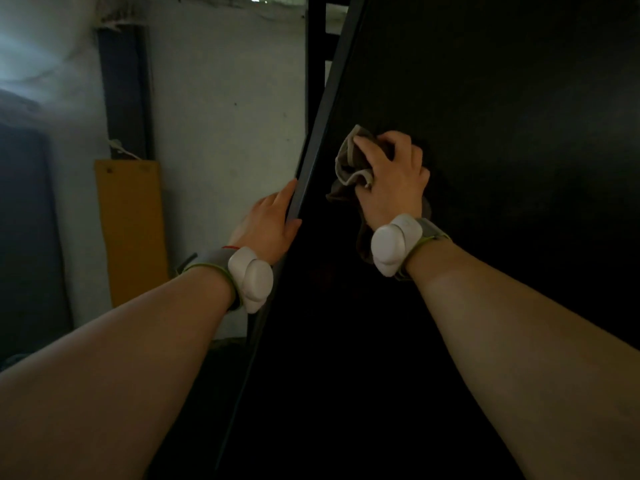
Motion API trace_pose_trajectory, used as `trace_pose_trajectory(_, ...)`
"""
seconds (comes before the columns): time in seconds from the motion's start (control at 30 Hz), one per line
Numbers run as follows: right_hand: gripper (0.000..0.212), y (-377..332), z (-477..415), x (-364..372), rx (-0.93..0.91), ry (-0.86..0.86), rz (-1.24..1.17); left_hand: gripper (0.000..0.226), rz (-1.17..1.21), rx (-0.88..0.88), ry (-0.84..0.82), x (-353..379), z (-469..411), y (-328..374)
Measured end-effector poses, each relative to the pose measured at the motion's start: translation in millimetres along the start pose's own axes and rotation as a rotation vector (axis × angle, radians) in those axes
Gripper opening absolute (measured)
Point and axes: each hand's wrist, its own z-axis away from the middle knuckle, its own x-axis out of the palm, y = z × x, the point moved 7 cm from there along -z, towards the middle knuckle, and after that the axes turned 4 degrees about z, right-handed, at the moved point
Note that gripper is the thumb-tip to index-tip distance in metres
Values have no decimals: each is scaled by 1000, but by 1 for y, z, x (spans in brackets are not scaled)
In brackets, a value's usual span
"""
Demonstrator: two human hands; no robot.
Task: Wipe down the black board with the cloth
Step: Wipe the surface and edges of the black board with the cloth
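- Filling the right half of the view, the black board [502,116] is seen standing nearly upright. Its left edge runs as a slanted line from top centre towards bottom left.
- The cloth [348,161], grey-brown and crumpled, is held against the board's face close to that left edge, about mid-height in the view.
- The right hand [393,181] is clamped on the cloth. The fingers are curled over the bunched fabric with the knuckles towards the camera, and part of the cloth hangs down past the wrist.
- The left hand [268,223] is closed on the board's left edge, near the cloth and lower. The thumb is laid on the front face and the index finger is stretched up along the edge. The remaining fingers cannot be seen.
- A white pod on a grey strap is worn on each wrist: left wristband [251,278], right wristband [394,242].
- A pale wall [225,98] is seen behind, to the left. A yellow panel [130,230] stands against it, below a dark post [124,91].
- Lighting is dim, and surface detail on the board cannot be told.
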Motion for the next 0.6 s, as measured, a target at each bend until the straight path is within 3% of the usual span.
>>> trace_pose_trajectory(0.23, 52, 1, -33, -8, 9, 5, 54, 63, -39, -7, -36, -3, -13, -4)
trace_pose_trajectory(0.6, 62, 14, -46, 44, -19, -172, 44, 67, -3, -18, -105, 19, -21, -9)
